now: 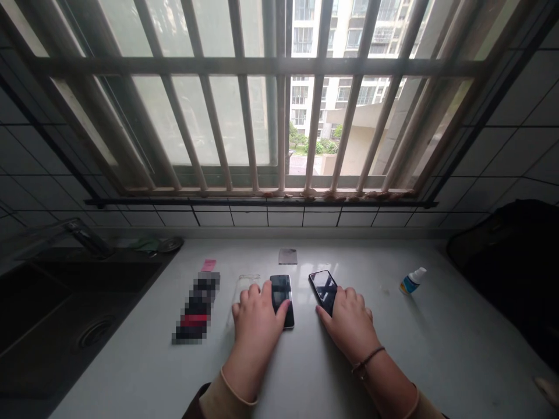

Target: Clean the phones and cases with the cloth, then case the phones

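Note:
Two smartphones lie on the white counter. My left hand point(257, 311) is closed on the left smartphone point(280, 286), with the thumb over the lower right of its dark screen and the index finger along its left edge. A clear phone case point(248, 279) lies beside it, partly hidden behind my fingers. My right hand point(350, 317) grips the right smartphone point(324, 285), thumb at the lower left edge and fingers along the right edge. That phone is tilted to the left and its screen reflects the window bars.
A small grey cloth point(287, 256) lies behind the phones. On the left are a pink slip point(208, 265), a pixelated black and red item point(198, 308) and a dark sink point(52, 308). A spray bottle point(412, 281) stands right, near a black bag-like shape point(510, 273).

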Motion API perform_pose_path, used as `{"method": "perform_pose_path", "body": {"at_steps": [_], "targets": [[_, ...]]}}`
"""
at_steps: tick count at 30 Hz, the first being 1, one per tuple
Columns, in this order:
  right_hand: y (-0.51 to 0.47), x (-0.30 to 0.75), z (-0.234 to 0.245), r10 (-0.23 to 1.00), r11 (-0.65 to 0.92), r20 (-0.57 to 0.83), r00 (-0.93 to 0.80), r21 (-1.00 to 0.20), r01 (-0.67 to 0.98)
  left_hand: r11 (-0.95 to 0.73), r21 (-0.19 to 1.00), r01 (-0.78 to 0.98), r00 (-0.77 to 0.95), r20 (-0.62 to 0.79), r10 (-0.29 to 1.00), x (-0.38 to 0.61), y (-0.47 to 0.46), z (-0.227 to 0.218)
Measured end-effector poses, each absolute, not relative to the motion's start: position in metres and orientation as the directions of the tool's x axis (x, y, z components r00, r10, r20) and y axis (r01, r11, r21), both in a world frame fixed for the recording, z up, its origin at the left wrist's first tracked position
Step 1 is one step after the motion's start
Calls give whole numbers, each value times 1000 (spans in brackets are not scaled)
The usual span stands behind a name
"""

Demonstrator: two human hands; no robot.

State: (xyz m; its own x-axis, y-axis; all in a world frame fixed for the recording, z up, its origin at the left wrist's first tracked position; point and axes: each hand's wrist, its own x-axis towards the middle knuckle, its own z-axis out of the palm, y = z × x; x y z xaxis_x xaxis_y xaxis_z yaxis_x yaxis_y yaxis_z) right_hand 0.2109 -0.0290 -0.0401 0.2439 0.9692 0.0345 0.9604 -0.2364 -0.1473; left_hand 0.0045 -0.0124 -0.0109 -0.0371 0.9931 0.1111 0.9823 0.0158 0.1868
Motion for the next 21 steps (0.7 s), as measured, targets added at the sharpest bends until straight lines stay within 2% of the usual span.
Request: {"method": "perform_pose_path", "body": {"at_steps": [4, 8, 10, 12, 14, 16, 18, 21], "targets": [[-30, 211, -43, 967, -243, 51, 251, -127, 962, 5, 192, 981, -5, 1, 1000, 28, -26, -20], [-29, 210, -48, 964, -242, 77, 254, -137, 960, 11, 215, 977, -5, -33, 999, 35, -28, -24], [-29, 209, -48, 957, -226, 144, 253, -179, 957, 20, 235, 972, -13, -31, 999, 35, -27, -25], [-29, 208, -44, 940, -143, 260, 220, -286, 948, 30, 268, 963, -23, -28, 999, 34, -26, -25], [-30, 206, -39, 921, 33, 362, 145, -442, 896, 48, 310, 950, -42, -26, 999, 32, -24, -24], [-32, 202, -34, 929, 174, 362, 76, -608, 775, 74, 377, 923, -69, -25, 997, 27, -21, -22], [-34, 197, -31, 973, 163, 227, 31, -781, 603, 108, 485, 868, -97, -48, 994, 20, -16, -21], [-37, 187, -33, 996, -46, -64, -63, -964, 261, 186, 696, 694, -90, -173, 981, 9, -8, -20]]}}
